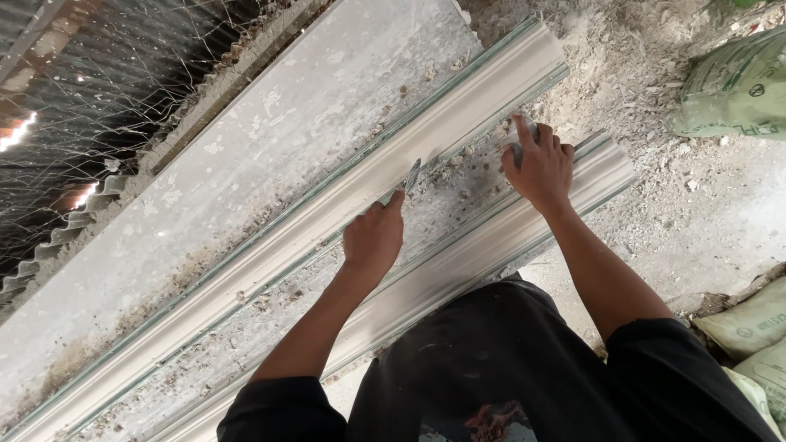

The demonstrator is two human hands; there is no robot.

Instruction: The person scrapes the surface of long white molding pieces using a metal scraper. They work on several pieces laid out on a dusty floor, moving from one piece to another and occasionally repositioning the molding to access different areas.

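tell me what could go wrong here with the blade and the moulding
1. The left hand holds a thin blade against the moulding; a slip could gouge its edge.
2. The right hand rests on the bench close past the blade tip, so a forward slip might cut it.
3. Crumbs of debris lie between the two mouldings and could scratch the near moulding if dragged.

Blade [412, 175]: small, grey, thin; tilted, tip on the far moulding's edge.
Far moulding [458, 110]: long, white, profiled plaster; lies diagonally on the bench.
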